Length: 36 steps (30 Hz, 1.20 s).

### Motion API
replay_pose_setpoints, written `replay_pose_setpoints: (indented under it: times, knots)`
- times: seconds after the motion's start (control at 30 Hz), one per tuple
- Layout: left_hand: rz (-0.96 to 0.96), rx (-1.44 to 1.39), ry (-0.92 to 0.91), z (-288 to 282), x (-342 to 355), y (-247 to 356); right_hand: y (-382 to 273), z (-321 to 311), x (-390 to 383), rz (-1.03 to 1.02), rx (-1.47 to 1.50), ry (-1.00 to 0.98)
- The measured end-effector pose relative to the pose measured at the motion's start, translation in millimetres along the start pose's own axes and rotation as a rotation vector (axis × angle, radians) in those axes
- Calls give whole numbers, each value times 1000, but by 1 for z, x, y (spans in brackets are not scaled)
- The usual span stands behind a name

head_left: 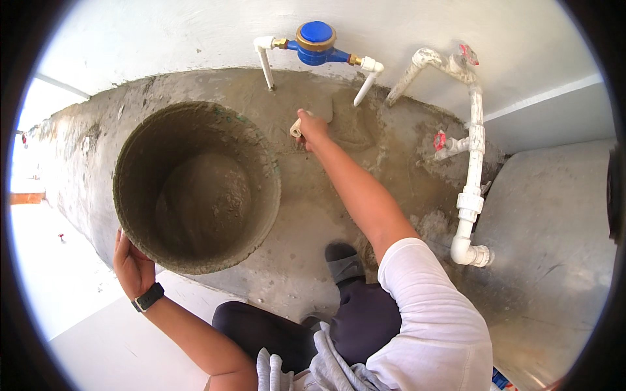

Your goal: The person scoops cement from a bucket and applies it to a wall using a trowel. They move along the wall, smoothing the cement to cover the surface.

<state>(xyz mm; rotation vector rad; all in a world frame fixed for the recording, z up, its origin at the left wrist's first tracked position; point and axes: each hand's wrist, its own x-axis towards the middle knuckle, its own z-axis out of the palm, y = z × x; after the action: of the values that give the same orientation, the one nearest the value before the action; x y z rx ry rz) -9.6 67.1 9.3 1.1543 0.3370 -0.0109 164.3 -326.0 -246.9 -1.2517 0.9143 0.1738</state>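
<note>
My right hand [313, 130] is closed round the pale handle of a trowel [323, 108]. Its grey blade lies against the wet mortar on the ledge, just below a blue water meter [315, 43]. To the left is a large mortar-crusted bucket [264, 221], its open mouth turned up toward me. A layer of wet grey mortar [205, 195] covers its bottom. My left hand [134, 266], with a black watch at the wrist, holds the bucket low on its near left side. Part of those fingers is hidden by the bucket.
White pipes [476, 117] with red valve handles rise along the wall on the right. Two short pipe legs [368, 88] join the meter to the ledge. A smooth grey metal surface [541, 260] stands at right. My foot [344, 264] rests near the ledge's middle.
</note>
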Motion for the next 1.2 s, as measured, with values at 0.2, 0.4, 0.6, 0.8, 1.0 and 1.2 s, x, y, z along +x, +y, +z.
replay_pose_setpoints:
  times: [0.2,0.4,0.6,0.8,1.0,1.2]
  knots:
    - [13,-15,47,-6,1,-1,19,-3,-24,-40,103,141]
    - [6,-18,-2,-5,0,-1,13,12,-7,-99,125,-2]
    - [12,10,-80,-11,3,-2,10,-31,-10,2,134,80]
    - [2,-24,-40,-22,6,-2,17,-54,-41,5,264,102]
    - [3,1,-83,-12,3,-2,4,-16,-16,-74,135,69]
    - [14,20,-37,-3,2,-2,16,-26,-7,-45,195,107]
